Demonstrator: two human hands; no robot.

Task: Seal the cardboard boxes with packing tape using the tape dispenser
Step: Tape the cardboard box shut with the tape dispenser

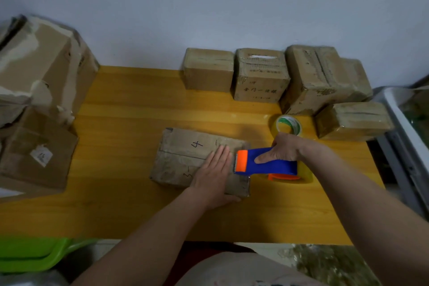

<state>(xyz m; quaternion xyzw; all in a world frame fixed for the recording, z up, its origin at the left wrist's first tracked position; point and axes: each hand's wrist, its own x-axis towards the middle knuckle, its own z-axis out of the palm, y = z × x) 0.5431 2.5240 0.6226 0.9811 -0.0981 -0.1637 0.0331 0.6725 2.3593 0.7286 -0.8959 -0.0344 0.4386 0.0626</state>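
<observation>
Head view: a flat cardboard box (185, 158) lies in the middle of a yellow wooden table (120, 211), with "4" handwritten on its top. The left hand (212, 175) presses flat on the right part of the box's top, fingers straight and close together, pointing away from the person. The right hand (282, 150) grips a blue tape dispenser (267, 165), fingers and thumb curled round its body. The dispenser's orange toothed end sits at the box's right edge, just beside the left fingertips. A spare tape roll (287, 126) stands on the table just behind the right hand. Four taped boxes (260, 74) are grouped along the wall at the far right of the table, some touching. Larger, worn boxes (39, 100) are stacked at the left. A green plastic item (32, 253) shows at the lower left.
</observation>
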